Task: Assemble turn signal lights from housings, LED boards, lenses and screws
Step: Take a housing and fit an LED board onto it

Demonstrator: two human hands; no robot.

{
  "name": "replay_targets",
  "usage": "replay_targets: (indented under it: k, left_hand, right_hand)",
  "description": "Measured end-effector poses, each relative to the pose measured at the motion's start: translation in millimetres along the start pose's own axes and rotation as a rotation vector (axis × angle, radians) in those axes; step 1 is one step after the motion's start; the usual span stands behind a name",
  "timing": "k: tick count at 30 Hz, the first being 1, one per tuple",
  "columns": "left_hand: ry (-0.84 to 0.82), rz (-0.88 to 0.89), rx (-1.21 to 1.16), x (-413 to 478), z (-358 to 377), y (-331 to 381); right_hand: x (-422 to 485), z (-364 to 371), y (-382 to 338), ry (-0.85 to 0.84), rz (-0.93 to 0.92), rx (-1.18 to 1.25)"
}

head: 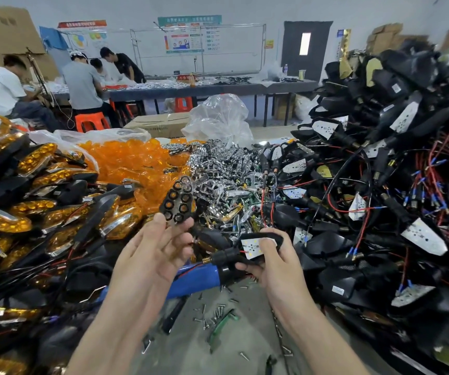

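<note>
While the left hand (153,255) pinches a reflector (177,203), the right hand (277,266) grips a housing (269,234).

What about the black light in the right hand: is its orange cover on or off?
Off. The housing in the right hand shows its white LED board bare, with only a thumb on it.
</note>
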State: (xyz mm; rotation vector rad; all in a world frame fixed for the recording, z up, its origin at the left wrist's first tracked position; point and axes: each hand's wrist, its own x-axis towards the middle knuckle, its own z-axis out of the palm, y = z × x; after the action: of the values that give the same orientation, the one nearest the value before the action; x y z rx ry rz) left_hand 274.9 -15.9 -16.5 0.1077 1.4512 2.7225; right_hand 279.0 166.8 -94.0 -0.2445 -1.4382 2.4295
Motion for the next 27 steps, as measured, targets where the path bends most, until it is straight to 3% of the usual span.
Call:
replay_targets:
  k: [15,21,27]
  left_hand:
    - [-0.053,-0.070,-0.003,-4.7,-6.1,-6.0]
    - [-0.028,-0.209,-0.056,-4.5,-1.8,-8.3]
    - [-0.084,-0.174,-0.064,-4.2,1.9,-12.9]
  right_hand:
    - [0.1,-3.0,-2.0,-0.018,-0.019,-0.027]
    - [-2.9,-1.8,-2.3,-0.025,-0.034,-0.057]
    - [-8.1,4.0,-6.0,-0.050,-0.117,-0.134]
